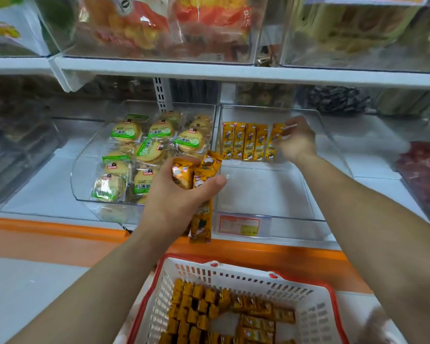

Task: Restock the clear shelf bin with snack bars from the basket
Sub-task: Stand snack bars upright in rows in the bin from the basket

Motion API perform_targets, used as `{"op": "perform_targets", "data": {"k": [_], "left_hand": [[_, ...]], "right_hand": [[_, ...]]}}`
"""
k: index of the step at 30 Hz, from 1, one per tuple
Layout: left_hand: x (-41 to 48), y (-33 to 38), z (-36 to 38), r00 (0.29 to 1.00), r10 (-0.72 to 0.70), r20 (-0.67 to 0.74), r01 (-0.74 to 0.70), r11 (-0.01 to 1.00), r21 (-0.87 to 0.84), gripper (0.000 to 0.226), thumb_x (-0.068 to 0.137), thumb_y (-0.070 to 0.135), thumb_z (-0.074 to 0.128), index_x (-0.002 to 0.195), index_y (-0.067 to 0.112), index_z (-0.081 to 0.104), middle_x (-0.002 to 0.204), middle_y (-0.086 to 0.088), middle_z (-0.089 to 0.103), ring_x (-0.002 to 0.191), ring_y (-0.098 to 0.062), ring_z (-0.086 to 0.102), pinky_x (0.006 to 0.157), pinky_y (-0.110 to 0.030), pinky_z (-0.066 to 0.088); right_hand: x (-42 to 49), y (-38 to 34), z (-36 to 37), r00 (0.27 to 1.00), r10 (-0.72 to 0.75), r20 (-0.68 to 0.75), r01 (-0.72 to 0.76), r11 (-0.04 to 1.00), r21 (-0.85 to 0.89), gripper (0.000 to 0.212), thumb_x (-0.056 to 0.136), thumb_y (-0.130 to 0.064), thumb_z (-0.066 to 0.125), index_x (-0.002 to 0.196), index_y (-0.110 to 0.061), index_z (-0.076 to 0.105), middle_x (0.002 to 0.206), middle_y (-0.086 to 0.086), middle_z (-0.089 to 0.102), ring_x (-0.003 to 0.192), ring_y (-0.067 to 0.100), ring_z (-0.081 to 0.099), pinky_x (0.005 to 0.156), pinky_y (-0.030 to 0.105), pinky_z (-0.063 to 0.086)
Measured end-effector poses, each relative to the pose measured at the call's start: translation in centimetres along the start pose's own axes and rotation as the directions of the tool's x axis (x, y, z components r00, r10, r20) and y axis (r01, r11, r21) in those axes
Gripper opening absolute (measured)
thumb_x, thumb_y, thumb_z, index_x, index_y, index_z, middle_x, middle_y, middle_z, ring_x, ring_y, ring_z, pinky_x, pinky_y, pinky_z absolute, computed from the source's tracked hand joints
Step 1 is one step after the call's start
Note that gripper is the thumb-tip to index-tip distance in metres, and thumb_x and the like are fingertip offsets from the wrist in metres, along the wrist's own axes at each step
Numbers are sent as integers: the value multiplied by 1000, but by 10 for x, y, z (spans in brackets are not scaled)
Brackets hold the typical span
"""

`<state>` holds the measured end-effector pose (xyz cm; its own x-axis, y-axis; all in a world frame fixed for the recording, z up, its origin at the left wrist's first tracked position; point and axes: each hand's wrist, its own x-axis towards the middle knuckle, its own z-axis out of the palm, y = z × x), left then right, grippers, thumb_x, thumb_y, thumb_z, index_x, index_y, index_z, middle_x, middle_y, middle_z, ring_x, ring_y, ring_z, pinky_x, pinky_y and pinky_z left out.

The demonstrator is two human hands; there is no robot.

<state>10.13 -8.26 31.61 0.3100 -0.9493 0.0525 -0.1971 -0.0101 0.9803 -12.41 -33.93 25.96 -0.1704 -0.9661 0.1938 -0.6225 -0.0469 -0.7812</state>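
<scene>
Here, left hand (179, 197) grips glossy oblong bars (206, 173); right hand (299, 141) pinches bar (272, 145).

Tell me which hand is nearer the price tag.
Left. The left hand, gripping snack bars, is just up-left of the price tag; the right hand is far back in the bin.

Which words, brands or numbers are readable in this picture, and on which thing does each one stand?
"煎薄脆": on the green labels of the cookie packs.
"乐吧", as far as it can be read: on the yellow snack bars standing in the clear shelf bin.
Price tag on the bin front: too blurred to read.
Red logos on the cookie packs, print on the upper-shelf bags: too blurred to read.
</scene>
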Motion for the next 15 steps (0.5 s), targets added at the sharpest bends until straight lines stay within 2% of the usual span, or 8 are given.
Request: {"op": "perform_targets", "data": {"k": [3,7,10,13,15], "left_hand": [[5,-1,-1,1000,4,4,-4,1000,-6,56,56,62,80,102,35,64,89,21,76,82,1,73,73,-28,56],[5,-1,1,999,34,29,-33,999,-28,51,59,57,81,101,33,64,87,21,76,81,2,73,62,-15,56],[3,-1,0,999,49,1,-48,998,-31,52,60,57,80,102,33,63,85,22,75,80,4,72,63,-8,53],[1,0,-2,999,32,-34,-33,999,-33,55,59,60,80,104,34,62,88,20,75,83,1,72,65,-15,58],[0,1,-1,999,6,-47,-8,999,-37,56,60,59,82,106,34,63,90,17,75,86,-1,73,72,-22,57]], "right_hand": [[3,4,8,999,30,15,-29,999,-30,38,74,-12,79,97,-23,51,95,1,69,86,20,64,70,24,45],[2,8,12,998,48,31,-44,992,-122,20,84,-18,70,100,-19,60,102,5,70,95,26,63,75,25,44],[0,4,14,994,90,66,-79,985,-157,33,82,-23,73,111,-17,60,110,7,68,99,26,62,76,25,42],[-10,-5,5,988,128,92,-115,984,-134,52,78,-24,79,124,-14,57,120,9,65,108,27,61,79,26,42],[-25,-18,-8,995,76,65,-69,992,-103,49,79,-21,78,122,-11,58,118,9,65,109,27,61,80,26,43]]}}
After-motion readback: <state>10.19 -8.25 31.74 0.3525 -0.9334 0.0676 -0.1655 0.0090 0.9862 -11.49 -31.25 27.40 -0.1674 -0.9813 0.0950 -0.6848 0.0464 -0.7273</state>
